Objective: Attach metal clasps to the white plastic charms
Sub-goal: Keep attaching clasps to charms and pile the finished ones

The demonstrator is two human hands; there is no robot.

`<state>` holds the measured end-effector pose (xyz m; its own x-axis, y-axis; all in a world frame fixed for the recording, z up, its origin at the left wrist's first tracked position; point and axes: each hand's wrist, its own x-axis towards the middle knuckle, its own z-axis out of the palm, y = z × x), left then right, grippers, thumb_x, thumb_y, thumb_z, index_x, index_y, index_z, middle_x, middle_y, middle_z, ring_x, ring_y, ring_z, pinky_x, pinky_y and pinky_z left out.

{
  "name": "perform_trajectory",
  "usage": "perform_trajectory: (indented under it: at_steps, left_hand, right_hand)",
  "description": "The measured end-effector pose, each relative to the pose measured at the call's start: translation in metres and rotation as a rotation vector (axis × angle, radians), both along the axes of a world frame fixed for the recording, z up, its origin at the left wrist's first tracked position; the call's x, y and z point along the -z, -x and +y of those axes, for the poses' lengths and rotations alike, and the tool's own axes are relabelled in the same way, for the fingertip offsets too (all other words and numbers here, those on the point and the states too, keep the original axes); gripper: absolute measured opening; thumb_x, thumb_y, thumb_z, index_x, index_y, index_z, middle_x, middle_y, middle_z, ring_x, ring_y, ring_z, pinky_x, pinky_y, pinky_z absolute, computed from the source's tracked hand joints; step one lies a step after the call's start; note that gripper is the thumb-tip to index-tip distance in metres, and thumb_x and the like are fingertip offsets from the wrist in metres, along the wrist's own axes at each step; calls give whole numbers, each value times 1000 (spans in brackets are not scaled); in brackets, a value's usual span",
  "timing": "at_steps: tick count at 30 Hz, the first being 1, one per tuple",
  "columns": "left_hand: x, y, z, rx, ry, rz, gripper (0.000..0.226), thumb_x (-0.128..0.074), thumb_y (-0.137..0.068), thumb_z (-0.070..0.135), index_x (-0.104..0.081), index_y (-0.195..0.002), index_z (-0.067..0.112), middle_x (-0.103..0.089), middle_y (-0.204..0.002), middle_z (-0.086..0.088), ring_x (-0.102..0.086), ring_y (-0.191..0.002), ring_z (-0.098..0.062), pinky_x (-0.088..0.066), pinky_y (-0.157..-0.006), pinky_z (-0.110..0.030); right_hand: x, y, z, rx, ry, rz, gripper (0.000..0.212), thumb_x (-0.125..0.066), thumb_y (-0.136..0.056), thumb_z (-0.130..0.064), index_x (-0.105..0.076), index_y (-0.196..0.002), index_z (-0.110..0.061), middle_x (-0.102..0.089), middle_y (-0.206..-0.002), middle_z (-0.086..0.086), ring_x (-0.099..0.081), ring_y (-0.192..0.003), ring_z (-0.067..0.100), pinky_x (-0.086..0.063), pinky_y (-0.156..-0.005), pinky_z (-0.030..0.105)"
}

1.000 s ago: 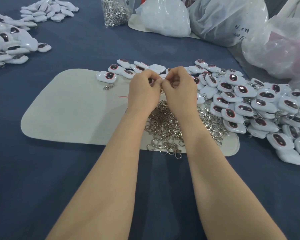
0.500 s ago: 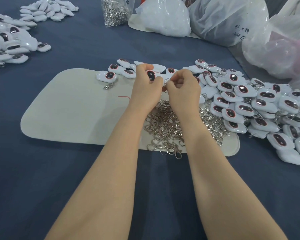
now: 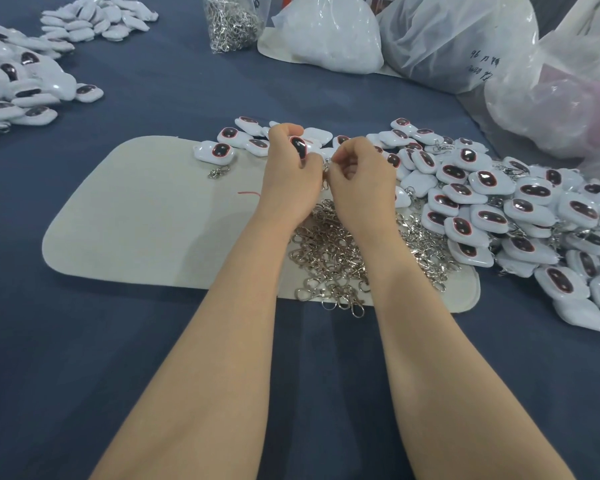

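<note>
My left hand (image 3: 291,174) grips a white plastic charm (image 3: 299,147) with a dark oval face, held upright above the pale mat (image 3: 146,220). My right hand (image 3: 361,178) sits close beside it, fingers curled, pinching a metal clasp (image 3: 326,169) between the two hands. A heap of loose silver clasps (image 3: 336,258) lies on the mat under my wrists. One charm with a clasp on it (image 3: 215,154) lies at the mat's far left edge. A large pile of charms (image 3: 499,209) spreads to the right.
More white charms are heaped at the far left (image 3: 18,84) and back left (image 3: 97,19). A clear bag of clasps (image 3: 232,22) stands at the back, beside several plastic bags (image 3: 447,39). Blue cloth (image 3: 118,358) covers the table.
My left hand has turned the charm so its dark face shows and lifted it slightly. My right hand has shifted a little right and lower, still pinching at the clasp.
</note>
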<state>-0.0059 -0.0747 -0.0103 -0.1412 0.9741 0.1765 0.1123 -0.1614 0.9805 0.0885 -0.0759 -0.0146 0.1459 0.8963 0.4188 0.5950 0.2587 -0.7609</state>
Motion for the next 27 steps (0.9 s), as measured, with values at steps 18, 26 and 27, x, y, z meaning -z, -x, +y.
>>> perform_trajectory:
  at_steps: [18,26,27]
  left_hand:
    - [-5,-1,1,-37,116,-336,21,-40,-95,7,-39,-115,13,-56,-94,1,-64,-65,-8,-54,-76,-27]
    - [-4,3,-1,33,354,-408,10,-56,-91,16,-61,-84,12,-66,-67,-1,-65,-61,-11,-56,-67,-31]
    - [-4,3,-1,32,363,-432,12,-56,-92,17,-61,-82,13,-66,-64,0,-64,-56,-9,-55,-61,-27]
  right_hand:
    - [-3,0,2,-63,103,59,13,-51,-94,-11,-61,-99,-17,-66,-95,-5,-58,-93,7,-40,-77,9]
    - [-5,1,-1,-1,-28,190,10,-50,-94,-10,-58,-99,-12,-58,-75,-9,-51,-65,3,-39,-62,9]
    - [-5,1,-1,10,-39,195,10,-50,-94,-10,-57,-101,-11,-58,-75,-7,-50,-64,4,-38,-60,9]
